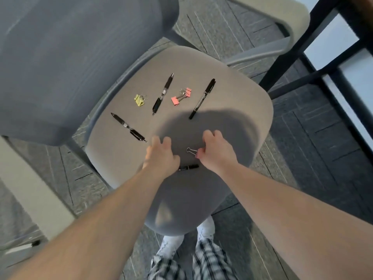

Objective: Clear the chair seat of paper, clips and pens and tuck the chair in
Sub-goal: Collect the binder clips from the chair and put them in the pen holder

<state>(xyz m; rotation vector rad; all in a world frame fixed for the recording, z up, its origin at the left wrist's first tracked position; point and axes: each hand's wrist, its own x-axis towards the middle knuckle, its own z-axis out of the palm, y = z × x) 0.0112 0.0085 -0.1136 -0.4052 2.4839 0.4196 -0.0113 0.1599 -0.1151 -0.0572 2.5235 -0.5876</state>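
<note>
The grey chair seat (232, 81) carries a yellow binder clip (139, 100), pink binder clips (181, 96), a black click pen (163, 93), a black marker (202, 99) and another black pen (128, 127) near the left edge. My right hand (218, 152) pinches a binder clip (191, 151) at the seat's front, its silver wire handle sticking out to the left. My left hand (161, 156) hovers beside it, fingers curled down. A short black pen (188, 167) shows between my wrists, its left end hidden under my left hand; whether that hand holds it is unclear.
The dark grey chair back (70, 57) rises at the upper left. Black table legs (302, 57) stand at the right, a beige chair arm (292, 19) beyond them. Grey carpet (302, 148) surrounds the chair. A beige panel (30, 188) and a white marker (22, 247) are at the lower left.
</note>
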